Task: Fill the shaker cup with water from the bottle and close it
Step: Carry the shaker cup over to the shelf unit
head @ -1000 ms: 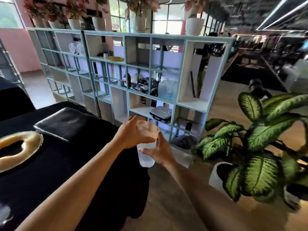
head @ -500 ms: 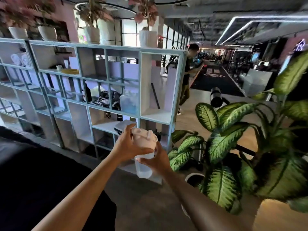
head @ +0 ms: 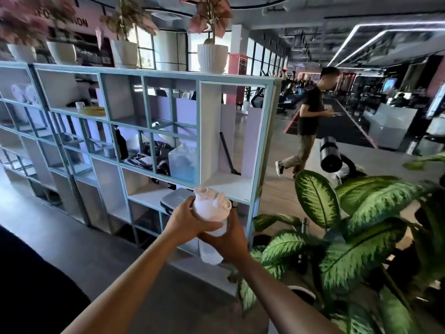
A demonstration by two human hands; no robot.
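Note:
I hold a translucent shaker cup (head: 210,253) in the air in front of me, tilted slightly. Its white lid (head: 210,204) with a spout sits on top. My left hand (head: 186,219) wraps around the lid from the left. My right hand (head: 226,237) grips the cup body just under the lid from the right. The lower part of the cup shows below my hands. No water bottle is in view.
A pale blue shelving unit (head: 263,145) stands straight ahead, with bags and a case in its cubbies. A large green potted plant (head: 349,237) fills the right. A person (head: 305,121) walks past behind the shelf. A black table edge (head: 29,285) lies at lower left.
My view has swung right and up, so the black table has slid almost out of frame. The cup stays in both hands, with my left hand now lower around the lid.

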